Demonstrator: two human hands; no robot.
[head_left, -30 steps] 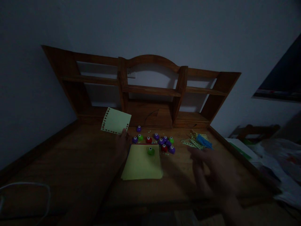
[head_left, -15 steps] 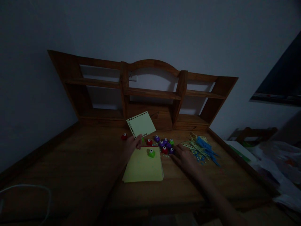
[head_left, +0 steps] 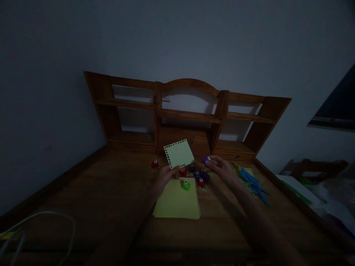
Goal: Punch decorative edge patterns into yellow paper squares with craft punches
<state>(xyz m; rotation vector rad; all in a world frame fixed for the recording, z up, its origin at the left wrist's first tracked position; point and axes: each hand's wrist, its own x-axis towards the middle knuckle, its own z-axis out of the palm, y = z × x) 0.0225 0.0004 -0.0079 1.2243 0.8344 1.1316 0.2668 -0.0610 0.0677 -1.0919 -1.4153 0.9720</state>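
My left hand pinches the lower edge of a pale sheet of paper, which has a row of small punched holes along its edges. In my right hand, raised to the right of the sheet, is a purple craft punch with a white top. Below it on the desk sit more purple punches and two red punches, one nearer and one by my left fingers. A green punch rests on a stack of yellow paper.
Another red punch stands apart on the left of the wooden desk. Blue paper strips lie in a pile at the right over punched yellow ones. A wooden shelf unit spans the back. A white cable curves at lower left.
My right hand has lifted a purple punch off the desk and brought it up towards the sheet. My left hand still holds the sheet. The camera view has shifted slightly.
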